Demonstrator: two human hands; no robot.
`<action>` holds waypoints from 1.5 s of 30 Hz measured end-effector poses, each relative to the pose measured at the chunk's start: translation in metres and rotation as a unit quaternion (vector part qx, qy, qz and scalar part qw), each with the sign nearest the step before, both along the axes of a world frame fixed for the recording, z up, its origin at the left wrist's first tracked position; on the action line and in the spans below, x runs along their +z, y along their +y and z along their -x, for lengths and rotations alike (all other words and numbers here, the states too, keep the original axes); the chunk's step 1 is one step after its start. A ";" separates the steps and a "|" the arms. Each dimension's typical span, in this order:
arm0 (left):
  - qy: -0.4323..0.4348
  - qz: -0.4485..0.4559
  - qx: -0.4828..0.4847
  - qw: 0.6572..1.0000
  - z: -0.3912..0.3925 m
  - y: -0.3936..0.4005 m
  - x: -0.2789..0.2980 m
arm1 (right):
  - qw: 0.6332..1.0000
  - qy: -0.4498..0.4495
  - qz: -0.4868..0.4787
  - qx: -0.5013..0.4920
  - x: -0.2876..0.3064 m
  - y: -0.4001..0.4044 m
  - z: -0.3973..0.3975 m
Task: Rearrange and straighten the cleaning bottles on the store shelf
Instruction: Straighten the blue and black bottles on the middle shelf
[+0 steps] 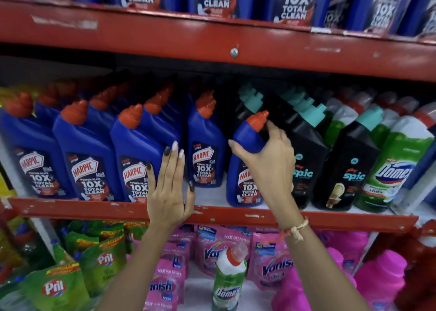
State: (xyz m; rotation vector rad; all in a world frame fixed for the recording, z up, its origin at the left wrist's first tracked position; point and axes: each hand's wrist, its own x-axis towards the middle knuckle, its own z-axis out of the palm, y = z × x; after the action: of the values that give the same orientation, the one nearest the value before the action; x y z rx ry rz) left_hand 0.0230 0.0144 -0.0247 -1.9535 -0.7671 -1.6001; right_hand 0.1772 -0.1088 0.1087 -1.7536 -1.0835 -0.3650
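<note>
Right hand [269,159] has its grip wrapped around the shoulder of a blue Harpic bottle [245,169], thumb on the left, fingers curled behind just under the orange cap [258,120]. That bottle leans to the right, its base on the middle shelf [219,212], its cap up against the black Spic bottles [304,155] beside it. Left hand [168,190] is flat and spread, grip open, fingertips pressed against the side of the nearest bottle in the Harpic row [134,159] on the left, palm over the red shelf edge. Between the two hands one more blue bottle [205,145] stands upright, set further back. Far right of the shelf: green-and-white Domex bottles [391,166]. Below, pink Vanish pouches [212,247], green Pril pouches [103,261] and a lone Domex bottle [228,280] leaning at the front
</note>
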 end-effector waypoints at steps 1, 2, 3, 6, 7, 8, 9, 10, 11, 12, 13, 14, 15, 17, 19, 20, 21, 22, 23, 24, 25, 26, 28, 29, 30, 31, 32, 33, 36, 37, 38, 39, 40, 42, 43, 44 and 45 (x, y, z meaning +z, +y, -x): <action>0.003 -0.001 0.001 1.000 0.000 0.000 0.000 | 1.000 0.012 0.003 0.000 0.002 0.003 -0.001; 0.005 0.000 0.001 1.000 0.000 -0.001 -0.001 | 1.000 0.026 0.000 -0.003 0.005 0.004 -0.003; 0.005 -0.002 0.001 1.000 0.000 0.000 -0.001 | 0.999 0.033 -0.008 -0.007 0.007 0.005 -0.002; 0.000 0.002 0.002 1.000 0.000 -0.001 -0.001 | 0.999 0.009 -0.031 -0.020 0.008 0.010 0.007; -0.002 0.005 0.002 1.000 0.000 -0.001 -0.001 | 0.999 0.007 -0.038 -0.018 0.008 0.013 0.012; -0.003 0.007 0.001 1.000 -0.001 -0.001 -0.001 | 0.999 0.011 -0.045 -0.012 0.008 0.016 0.017; -0.004 0.008 -0.001 1.000 0.000 0.000 -0.002 | 0.999 0.014 -0.051 -0.006 0.009 0.020 0.022; -0.005 0.006 -0.004 1.000 0.000 0.000 -0.002 | 0.998 0.012 -0.054 -0.001 0.010 0.025 0.027; -0.007 0.003 -0.006 1.000 0.000 0.000 -0.002 | 0.998 0.006 -0.057 0.002 0.010 0.030 0.033; -0.009 0.002 -0.008 1.000 0.000 0.000 -0.002 | 0.998 -0.002 -0.057 0.002 0.010 0.034 0.038; -0.012 0.001 -0.010 1.000 0.000 0.000 -0.001 | 0.998 -0.009 -0.058 0.003 0.010 0.038 0.043; -0.015 0.000 -0.013 1.000 0.000 0.000 -0.001 | 0.998 -0.013 -0.058 0.005 0.009 0.041 0.047; -0.018 -0.001 -0.013 1.000 0.000 0.000 -0.001 | 0.998 -0.017 -0.059 0.008 0.008 0.044 0.051; -0.020 0.001 -0.015 1.000 0.000 0.001 -0.001 | 0.998 -0.023 -0.056 0.012 0.005 0.046 0.054; -0.019 0.003 -0.016 1.000 -0.001 0.001 -0.002 | 0.998 -0.031 -0.044 0.022 0.004 0.048 0.055; -0.019 0.003 -0.016 1.000 -0.001 0.002 -0.002 | 0.998 -0.039 -0.036 0.027 0.004 0.048 0.055; -0.018 0.004 -0.015 1.000 -0.001 0.002 -0.002 | 0.998 -0.049 -0.030 0.030 0.004 0.048 0.055; -0.018 0.005 -0.013 1.000 -0.001 0.002 -0.002 | 0.997 -0.061 -0.027 0.031 0.003 0.048 0.056; -0.017 0.005 -0.011 1.000 -0.001 0.002 -0.002 | 0.997 -0.072 -0.023 0.031 0.003 0.047 0.056; -0.018 0.005 -0.010 1.000 -0.001 0.002 -0.001 | 0.996 -0.081 -0.019 0.031 0.003 0.046 0.057; -0.017 0.005 -0.011 1.000 -0.001 0.001 -0.002 | 0.996 -0.086 -0.015 0.034 0.003 0.044 0.057; -0.017 0.004 -0.013 1.000 -0.001 0.001 -0.002 | 0.995 -0.087 -0.011 0.042 0.003 0.043 0.057; -0.016 0.005 -0.013 1.000 0.000 0.001 -0.002 | 0.995 -0.073 -0.007 0.072 0.007 0.037 0.052; -0.015 0.008 -0.012 1.000 0.000 0.001 -0.002 | 0.994 -0.058 -0.008 0.088 0.011 0.033 0.047; -0.014 0.010 -0.011 1.000 0.000 0.001 -0.002 | 0.994 -0.041 -0.015 0.097 0.014 0.027 0.039; -0.013 0.011 -0.008 1.000 0.000 0.001 -0.002 | 0.994 -0.025 -0.028 0.098 0.018 0.020 0.029; -0.011 0.011 -0.003 1.000 0.000 0.001 -0.002 | 0.995 -0.013 -0.046 0.090 0.022 0.012 0.017; -0.011 0.011 0.001 1.000 -0.001 0.000 -0.002 | 0.994 -0.006 -0.071 0.077 0.023 0.002 0.003; -0.009 0.014 0.005 1.000 -0.001 -0.001 -0.002 | 0.982 -0.010 -0.188 0.014 0.023 -0.028 -0.042; -0.006 0.014 0.008 1.000 -0.001 -0.001 -0.002 | 0.974 -0.009 -0.227 -0.015 0.021 -0.038 -0.056; -0.003 0.015 0.012 1.000 -0.001 -0.001 -0.002 | 0.965 -0.010 -0.258 -0.046 0.019 -0.047 -0.070; 0.000 0.017 0.018 1.000 -0.001 -0.002 -0.003 | 0.959 -0.012 -0.274 -0.078 0.016 -0.053 -0.084; 0.002 0.019 0.024 1.000 -0.002 -0.003 -0.002 | 0.956 -0.015 -0.274 -0.108 0.014 -0.059 -0.095; 0.005 0.026 0.029 0.999 -0.003 -0.005 -0.001 | 0.956 -0.013 -0.258 -0.139 0.008 -0.066 -0.110; 0.006 0.030 0.029 0.999 -0.004 -0.006 -0.001 | 0.957 -0.014 -0.251 -0.146 0.005 -0.066 -0.113; 0.006 0.036 0.027 0.999 -0.004 -0.007 0.000 | 0.958 -0.015 -0.244 -0.153 0.002 -0.066 -0.115; 0.004 0.040 0.024 0.999 -0.005 -0.008 0.001 | 0.958 -0.015 -0.237 -0.161 0.000 -0.065 -0.116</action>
State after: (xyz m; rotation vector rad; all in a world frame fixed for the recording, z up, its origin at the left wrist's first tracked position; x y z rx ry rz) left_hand 0.0276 0.0060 -0.0235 -1.9814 -0.8799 -1.5551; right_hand 0.2933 -0.1742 0.1084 -1.4848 -0.6537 -0.7866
